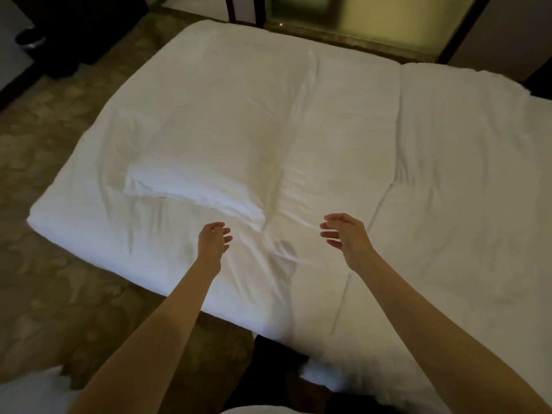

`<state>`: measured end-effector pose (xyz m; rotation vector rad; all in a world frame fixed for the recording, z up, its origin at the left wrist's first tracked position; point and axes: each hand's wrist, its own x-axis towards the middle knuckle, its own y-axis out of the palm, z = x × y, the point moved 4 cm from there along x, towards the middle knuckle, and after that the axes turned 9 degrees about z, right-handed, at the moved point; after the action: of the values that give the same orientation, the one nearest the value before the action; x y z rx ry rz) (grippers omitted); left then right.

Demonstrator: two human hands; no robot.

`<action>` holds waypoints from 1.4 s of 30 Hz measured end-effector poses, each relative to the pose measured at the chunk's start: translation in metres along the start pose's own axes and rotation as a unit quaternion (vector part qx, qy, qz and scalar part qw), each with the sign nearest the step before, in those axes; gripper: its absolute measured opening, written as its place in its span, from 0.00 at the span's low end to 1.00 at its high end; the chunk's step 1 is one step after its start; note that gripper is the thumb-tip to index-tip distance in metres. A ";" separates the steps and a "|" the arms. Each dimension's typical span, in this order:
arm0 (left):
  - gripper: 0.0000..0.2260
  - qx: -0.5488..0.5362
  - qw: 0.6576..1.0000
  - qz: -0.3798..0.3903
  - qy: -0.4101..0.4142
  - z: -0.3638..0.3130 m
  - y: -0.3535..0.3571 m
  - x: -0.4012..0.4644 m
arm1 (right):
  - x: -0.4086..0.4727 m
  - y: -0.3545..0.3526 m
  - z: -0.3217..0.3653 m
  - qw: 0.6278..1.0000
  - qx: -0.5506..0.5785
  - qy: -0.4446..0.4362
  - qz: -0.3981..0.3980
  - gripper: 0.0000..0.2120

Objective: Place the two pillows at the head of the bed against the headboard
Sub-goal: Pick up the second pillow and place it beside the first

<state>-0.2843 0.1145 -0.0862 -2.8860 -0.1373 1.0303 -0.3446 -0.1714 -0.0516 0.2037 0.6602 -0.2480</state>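
A white pillow [209,138] lies flat on the white bed [448,189], on its left half. A second white pillow [337,138] appears to lie right beside it, though its outline blends with the bedding. My left hand [213,239] hovers just below the near corner of the left pillow, fingers apart and empty. My right hand [343,234] hangs over the bedding a little to the right, fingers curled and spread, holding nothing. No headboard shows in the view.
Patterned carpet [59,264] runs along the bed's left and near side. Dark furniture [74,31] stands at the far left. A dark post [245,10] and a yellowish glass panel [373,16] rise behind the bed. Something white [30,392] sits at the bottom left corner.
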 end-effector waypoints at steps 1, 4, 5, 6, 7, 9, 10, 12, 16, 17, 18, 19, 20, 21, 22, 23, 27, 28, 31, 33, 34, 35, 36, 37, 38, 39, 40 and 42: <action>0.13 -0.006 1.000 0.001 -0.005 -0.007 -0.014 0.013 | 0.008 0.015 0.003 1.000 0.004 0.006 0.002 0.08; 0.11 -0.035 0.999 -0.005 -0.017 -0.022 -0.045 0.049 | 0.033 0.047 0.010 1.000 0.004 0.022 0.004 0.08; 0.10 -0.044 0.999 -0.009 -0.026 -0.026 -0.054 0.063 | 0.044 0.058 0.013 1.000 0.003 0.029 0.003 0.08; 0.09 -0.056 0.998 -0.013 -0.040 -0.029 -0.062 0.076 | 0.053 0.067 0.013 0.999 0.007 0.036 0.003 0.08; 0.10 -0.073 0.996 -0.014 -0.055 -0.030 -0.067 0.086 | 0.061 0.073 0.013 0.999 0.014 0.044 0.003 0.08; 0.15 -0.111 0.990 -0.009 -0.088 -0.034 -0.078 0.109 | 0.080 0.086 0.012 0.998 0.030 0.061 0.009 0.09; 0.17 -0.128 0.987 -0.007 -0.100 -0.036 -0.083 0.122 | 0.092 0.092 0.010 0.997 0.033 0.071 0.009 0.09; 0.19 -0.159 0.980 -0.005 -0.118 -0.042 -0.090 0.146 | 0.115 0.103 0.005 0.995 0.031 0.094 0.003 0.09; 0.27 -0.217 0.967 -0.010 -0.132 -0.052 -0.095 0.193 | 0.167 0.122 -0.010 0.991 0.011 0.132 -0.027 0.07; 0.29 -0.228 0.964 -0.015 -0.138 -0.053 -0.095 0.205 | 0.180 0.126 -0.015 0.989 0.004 0.143 -0.031 0.06; 0.30 -0.233 0.961 -0.020 -0.145 -0.053 -0.095 0.215 | 0.192 0.130 -0.020 0.988 -0.001 0.152 -0.033 0.05; 0.31 -0.234 0.960 -0.024 -0.154 -0.053 -0.096 0.225 | 0.202 0.135 -0.025 0.986 -0.005 0.162 -0.031 0.03; 0.32 -0.230 0.959 -0.029 -0.163 -0.051 -0.097 0.236 | 0.215 0.140 -0.032 0.986 -0.004 0.167 -0.026 0.04; 0.33 -0.218 0.960 -0.031 -0.172 -0.049 -0.099 0.244 | 0.225 0.143 -0.039 0.985 -0.007 0.170 -0.023 0.07; 0.33 -0.205 0.962 -0.030 -0.180 -0.047 -0.100 0.252 | 0.234 0.146 -0.046 0.985 -0.006 0.170 -0.019 0.09; 0.33 -0.195 0.962 -0.027 -0.186 -0.044 -0.102 0.259 | 0.241 0.149 -0.051 0.985 -0.004 0.171 -0.015 0.11; 0.34 -0.224 0.957 0.025 -0.185 -0.036 -0.103 0.279 | 0.251 0.158 -0.066 0.982 0.017 0.187 -0.012 0.13; 0.33 -0.234 0.954 0.043 -0.181 -0.036 -0.102 0.281 | 0.251 0.160 -0.067 0.983 0.025 0.180 -0.014 0.14; 0.20 -0.271 0.948 0.053 -0.158 -0.037 -0.090 0.285 | 0.254 0.166 -0.066 0.990 0.020 0.141 -0.017 0.24; 0.08 -0.249 0.957 0.017 -0.145 -0.036 -0.083 0.283 | 0.248 0.171 -0.059 0.993 0.002 0.113 -0.026 0.24; 0.07 -0.230 0.964 0.002 -0.136 -0.035 -0.080 0.279 | 0.244 0.171 -0.055 0.994 -0.016 0.100 -0.037 0.24; 0.08 -0.210 0.970 -0.009 -0.122 -0.034 -0.078 0.275 | 0.238 0.169 -0.051 0.994 -0.040 0.086 -0.049 0.24; 0.10 -0.189 0.976 -0.019 -0.106 -0.033 -0.076 0.271 | 0.233 0.165 -0.048 0.993 -0.065 0.075 -0.061 0.23; 0.11 -0.166 0.982 -0.026 -0.092 -0.031 -0.074 0.265 | 0.227 0.159 -0.046 0.991 -0.087 0.066 -0.071 0.23; 0.12 -0.140 0.986 -0.030 -0.081 -0.029 -0.073 0.257 | 0.220 0.153 -0.043 0.989 -0.109 0.057 -0.077 0.22; 0.13 -0.114 0.990 -0.031 -0.075 -0.024 -0.070 0.247 | 0.212 0.144 -0.040 0.987 -0.129 0.046 -0.083 0.22; 0.14 -0.090 0.993 -0.031 -0.070 -0.020 -0.066 0.236 | 0.205 0.134 -0.035 0.984 -0.152 0.034 -0.088 0.22; 0.15 -0.052 0.997 -0.029 -0.058 -0.014 -0.054 0.207 | 0.189 0.109 -0.025 0.976 -0.193 0.008 -0.100 0.23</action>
<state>-0.1190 0.1900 -0.2005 -2.8941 -0.2877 1.2160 -0.1839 -0.0920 -0.1777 -0.2339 0.7317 -0.3054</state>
